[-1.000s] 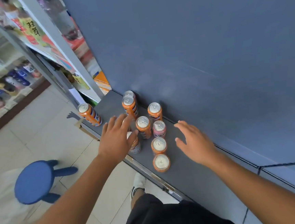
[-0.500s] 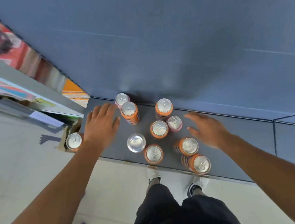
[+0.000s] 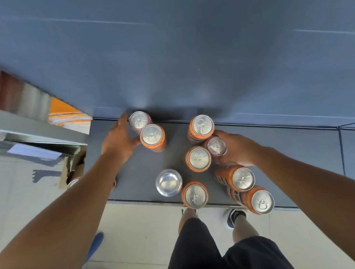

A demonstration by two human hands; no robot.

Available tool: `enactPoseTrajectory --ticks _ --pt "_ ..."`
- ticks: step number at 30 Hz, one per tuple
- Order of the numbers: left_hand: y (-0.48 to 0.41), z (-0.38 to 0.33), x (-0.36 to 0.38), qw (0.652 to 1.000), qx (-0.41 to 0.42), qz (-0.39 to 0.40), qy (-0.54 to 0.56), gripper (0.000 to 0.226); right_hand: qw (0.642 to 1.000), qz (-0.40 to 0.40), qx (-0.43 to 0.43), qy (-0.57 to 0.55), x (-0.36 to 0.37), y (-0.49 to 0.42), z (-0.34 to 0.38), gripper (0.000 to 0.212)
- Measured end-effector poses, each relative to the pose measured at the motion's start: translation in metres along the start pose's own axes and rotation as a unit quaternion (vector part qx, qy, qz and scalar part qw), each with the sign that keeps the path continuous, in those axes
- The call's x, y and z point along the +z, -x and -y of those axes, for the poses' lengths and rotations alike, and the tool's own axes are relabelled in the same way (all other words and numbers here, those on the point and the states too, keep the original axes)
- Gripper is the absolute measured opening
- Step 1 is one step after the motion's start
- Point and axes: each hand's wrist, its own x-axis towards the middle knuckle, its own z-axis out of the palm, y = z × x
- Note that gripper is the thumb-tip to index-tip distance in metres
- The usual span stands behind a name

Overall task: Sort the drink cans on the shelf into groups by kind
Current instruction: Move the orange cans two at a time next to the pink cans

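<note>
On the shelf, a rear can stands at the back left against the back panel, with a second can touching its front. The left hand wraps the rear can's left side. To their right, a back-right can stands by the panel. In front of it the right hand holds a narrow can, and a middle can is just to its left. Near the front edge stand a left pair and a right pair.

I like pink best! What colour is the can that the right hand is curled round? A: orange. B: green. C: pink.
C: the right hand has its thumb and fingers round the pink can, which stands right beside an orange can.
</note>
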Motion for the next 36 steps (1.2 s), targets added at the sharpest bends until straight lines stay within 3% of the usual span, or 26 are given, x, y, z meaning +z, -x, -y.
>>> enactPoseTrajectory --ticks 6,13,21,24,29,33,36 --pt "-0.016 0.003 0.008 0.992 0.039 0.010 0.116 0.058 1.000 -0.012 -0.010 -0.012 -0.003 -0.001 0.000 0.085" --pt "-0.011 0.021 0.004 0.972 0.003 0.034 0.231 0.082 0.994 -0.060 0.004 -0.096 -0.009 0.014 -0.001 0.070" --pt "0.035 0.016 -0.042 0.928 -0.032 -0.054 0.368 0.088 0.968 -0.159 -0.004 -0.195 -0.035 0.059 0.019 0.060" --pt "0.059 0.000 -0.065 0.901 -0.012 -0.089 0.424 0.086 0.946 -0.199 -0.002 -0.256 -0.045 0.080 0.025 0.060" --pt "0.094 -0.039 -0.097 0.853 0.036 -0.093 0.512 0.063 0.907 -0.251 -0.012 -0.337 -0.063 0.116 0.036 0.061" --pt "0.117 -0.075 -0.107 0.814 0.056 -0.040 0.577 0.059 0.871 -0.263 -0.027 -0.414 -0.077 0.145 0.042 0.061" --pt "0.132 -0.106 -0.102 0.778 0.055 0.034 0.625 0.047 0.819 -0.280 -0.038 -0.500 -0.080 0.161 0.045 0.056"
